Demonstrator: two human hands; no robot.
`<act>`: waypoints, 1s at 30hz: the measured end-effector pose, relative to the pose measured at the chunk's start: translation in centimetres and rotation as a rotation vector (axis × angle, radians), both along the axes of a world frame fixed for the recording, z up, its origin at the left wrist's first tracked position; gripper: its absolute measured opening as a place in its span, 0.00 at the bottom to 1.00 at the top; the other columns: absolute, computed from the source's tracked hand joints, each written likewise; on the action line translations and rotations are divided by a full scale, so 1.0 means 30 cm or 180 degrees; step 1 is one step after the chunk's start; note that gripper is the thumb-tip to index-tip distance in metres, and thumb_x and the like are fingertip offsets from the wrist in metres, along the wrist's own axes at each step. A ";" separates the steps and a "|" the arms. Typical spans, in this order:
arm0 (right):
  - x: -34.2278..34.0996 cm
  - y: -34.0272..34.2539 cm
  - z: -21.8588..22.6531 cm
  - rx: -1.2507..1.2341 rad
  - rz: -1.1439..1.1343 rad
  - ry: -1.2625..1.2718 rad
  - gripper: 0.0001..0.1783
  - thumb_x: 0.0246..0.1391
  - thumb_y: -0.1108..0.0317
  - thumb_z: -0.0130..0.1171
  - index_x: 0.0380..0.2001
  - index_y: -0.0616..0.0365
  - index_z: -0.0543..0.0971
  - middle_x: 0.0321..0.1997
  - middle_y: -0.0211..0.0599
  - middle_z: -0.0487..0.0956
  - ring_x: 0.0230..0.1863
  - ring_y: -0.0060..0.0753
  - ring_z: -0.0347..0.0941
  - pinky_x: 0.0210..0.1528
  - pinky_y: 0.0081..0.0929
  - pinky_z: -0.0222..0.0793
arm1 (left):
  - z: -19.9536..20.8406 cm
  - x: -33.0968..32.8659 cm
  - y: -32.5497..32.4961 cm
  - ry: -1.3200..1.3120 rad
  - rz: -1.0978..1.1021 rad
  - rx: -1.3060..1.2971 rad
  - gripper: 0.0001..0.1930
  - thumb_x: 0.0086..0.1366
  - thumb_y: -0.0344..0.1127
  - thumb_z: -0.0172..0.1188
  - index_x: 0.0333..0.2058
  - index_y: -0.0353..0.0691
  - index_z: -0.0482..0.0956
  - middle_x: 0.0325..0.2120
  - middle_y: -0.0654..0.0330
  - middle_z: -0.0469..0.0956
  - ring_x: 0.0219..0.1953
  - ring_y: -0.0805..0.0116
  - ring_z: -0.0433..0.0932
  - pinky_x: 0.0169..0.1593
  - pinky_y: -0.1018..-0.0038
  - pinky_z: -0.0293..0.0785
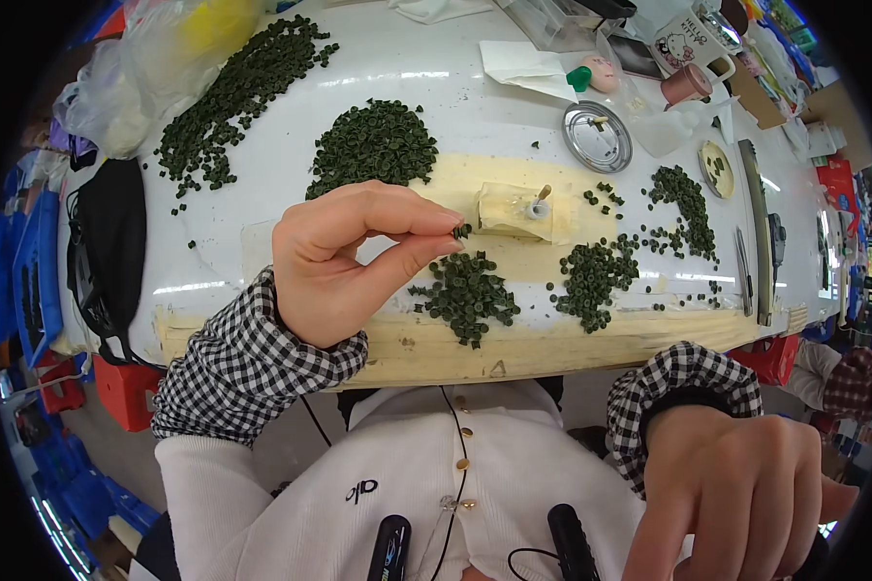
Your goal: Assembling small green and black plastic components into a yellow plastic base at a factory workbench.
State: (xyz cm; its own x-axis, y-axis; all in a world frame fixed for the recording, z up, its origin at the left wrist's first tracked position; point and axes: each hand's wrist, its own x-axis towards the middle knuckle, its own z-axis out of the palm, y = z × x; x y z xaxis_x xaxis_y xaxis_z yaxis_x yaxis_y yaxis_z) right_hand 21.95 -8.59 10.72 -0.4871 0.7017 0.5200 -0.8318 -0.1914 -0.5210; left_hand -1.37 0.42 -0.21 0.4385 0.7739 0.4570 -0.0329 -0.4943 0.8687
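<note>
My left hand [344,266] is raised over the near side of the table, thumb and forefinger pinched on a small dark green cap-like piece [462,231]. Just right of it stands a block wrapped in yellowish tape [513,215] with a short peg and a pale tip on top. Below the fingertips lies a small pile of like green pieces [470,298]; a larger heap [373,145] sits behind the hand. At the lower right, my right hand [741,484] is held off the table, its back showing, fingers bent downward and their tips hidden.
More green pieces lie in a pile [596,281] right of the block, at the far right [683,208] and far left [247,92]. A round metal lid [597,137], a white mug [688,46] and tweezers [743,266] are on the right. A black bag [111,247] lies left.
</note>
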 end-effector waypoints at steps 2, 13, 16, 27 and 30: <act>-0.035 0.037 -0.001 0.0166 -0.0290 -0.0069 0.34 0.70 0.56 0.31 0.05 0.49 0.55 0.10 0.23 0.56 0.14 0.22 0.58 0.42 0.51 0.76 | -0.003 0.002 -0.002 -0.0014 0.0019 -0.0011 0.11 0.55 0.16 0.63 0.37 0.31 0.81 0.33 0.52 0.81 0.35 0.70 0.81 0.40 0.78 0.77; -0.015 0.020 -0.011 0.0258 -0.0179 -0.0357 0.35 0.70 0.59 0.30 0.04 0.50 0.55 0.10 0.24 0.56 0.15 0.23 0.59 0.41 0.45 0.77 | 0.002 -0.004 -0.009 0.0038 -0.0033 -0.0149 0.10 0.54 0.14 0.60 0.36 0.29 0.79 0.35 0.49 0.81 0.38 0.66 0.80 0.42 0.75 0.76; -0.025 0.008 -0.011 0.0374 -0.0185 -0.0229 0.35 0.70 0.58 0.31 0.04 0.50 0.57 0.10 0.24 0.58 0.16 0.24 0.61 0.37 0.40 0.76 | 0.001 -0.005 -0.012 0.0060 -0.0010 -0.0148 0.10 0.54 0.14 0.60 0.36 0.29 0.79 0.35 0.49 0.81 0.38 0.66 0.80 0.42 0.75 0.76; 0.058 0.214 -0.175 0.1993 -0.4087 -0.4542 0.06 0.48 0.72 0.65 0.32 0.60 0.81 0.24 0.35 0.74 0.26 0.33 0.69 0.37 0.31 0.64 | 0.006 -0.005 -0.013 0.0106 -0.0063 -0.0212 0.10 0.54 0.13 0.60 0.36 0.29 0.79 0.35 0.49 0.81 0.38 0.65 0.80 0.43 0.75 0.77; 0.050 0.254 -0.263 0.2336 -0.3857 -0.4984 0.08 0.45 0.73 0.66 0.31 0.58 0.81 0.23 0.33 0.71 0.28 0.37 0.67 0.36 0.31 0.61 | 0.007 0.003 -0.013 0.0055 -0.0062 -0.0382 0.10 0.55 0.14 0.60 0.36 0.29 0.79 0.35 0.49 0.81 0.38 0.67 0.80 0.43 0.75 0.76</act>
